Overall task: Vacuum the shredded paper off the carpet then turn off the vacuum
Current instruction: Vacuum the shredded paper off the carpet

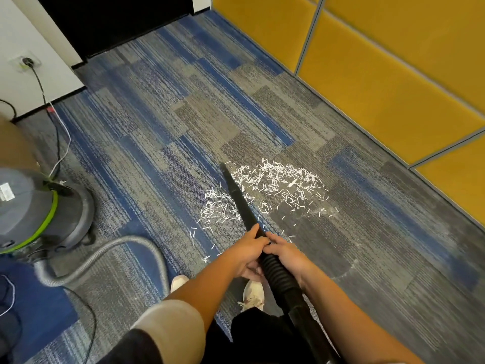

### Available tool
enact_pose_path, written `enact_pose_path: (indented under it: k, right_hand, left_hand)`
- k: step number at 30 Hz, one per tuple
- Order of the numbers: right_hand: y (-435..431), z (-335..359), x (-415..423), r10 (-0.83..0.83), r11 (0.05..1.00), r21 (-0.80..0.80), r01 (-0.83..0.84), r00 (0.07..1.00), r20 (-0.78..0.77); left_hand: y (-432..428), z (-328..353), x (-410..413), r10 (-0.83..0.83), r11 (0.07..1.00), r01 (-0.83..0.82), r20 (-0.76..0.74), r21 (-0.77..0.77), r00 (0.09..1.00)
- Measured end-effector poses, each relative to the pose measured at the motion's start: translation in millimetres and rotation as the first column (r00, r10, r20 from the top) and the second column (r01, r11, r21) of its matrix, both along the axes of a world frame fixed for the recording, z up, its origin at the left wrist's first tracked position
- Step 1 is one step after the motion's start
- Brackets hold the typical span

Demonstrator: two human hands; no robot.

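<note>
White shredded paper (275,185) lies scattered on the blue and grey carpet (157,127) just ahead of me. A black vacuum wand (240,198) slants from my hands up to the left edge of the scraps, its tip touching the carpet. My left hand (246,249) grips the wand from the left. My right hand (287,252) grips it from the right, where the ribbed black hose begins. The grey canister vacuum (44,208) with a green band stands at the left, and its grey hose (110,254) curves across the floor.
A yellow padded partition (380,74) runs along the right. A power cord (56,132) leads from a wall socket (26,61) down to the vacuum. My two shoes (253,294) stand on the carpet below my hands. A dark doorway is at the far top.
</note>
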State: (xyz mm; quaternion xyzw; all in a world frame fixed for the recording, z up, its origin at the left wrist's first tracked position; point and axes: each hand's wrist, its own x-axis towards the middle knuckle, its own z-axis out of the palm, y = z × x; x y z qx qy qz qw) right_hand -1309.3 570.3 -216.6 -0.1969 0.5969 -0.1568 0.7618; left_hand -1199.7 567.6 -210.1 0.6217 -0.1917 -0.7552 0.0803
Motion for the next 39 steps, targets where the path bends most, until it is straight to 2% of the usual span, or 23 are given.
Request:
enact_pose_path:
  k: [16,20,32,39]
  right_hand:
    - [-14.3,-15.6,-19.9,-0.001,0.999,0.039,0.005,0.996,-0.094]
    - [-18.0,-11.3,-16.6,-0.017,0.998,0.053,0.02,0.998,-0.064]
    - [-36.6,-7.5,11.1,-0.183,0.983,0.015,0.184,0.981,-0.065]
    - [-29.6,-14.1,22.4,-0.2,0.979,0.031,0.203,0.978,-0.064]
  left_hand:
    - [-15.6,-5.0,-27.2,-0.041,0.999,0.042,0.066,-0.013,0.997]
    - [-19.9,-6.6,-22.5,-0.042,0.999,0.043,0.068,-0.008,0.997]
    - [-58.4,7.6,6.1,-0.265,0.962,0.268,0.057,-0.06,0.963]
    - [-53.3,15.7,13.9,-0.281,0.959,0.283,0.064,-0.027,0.958]
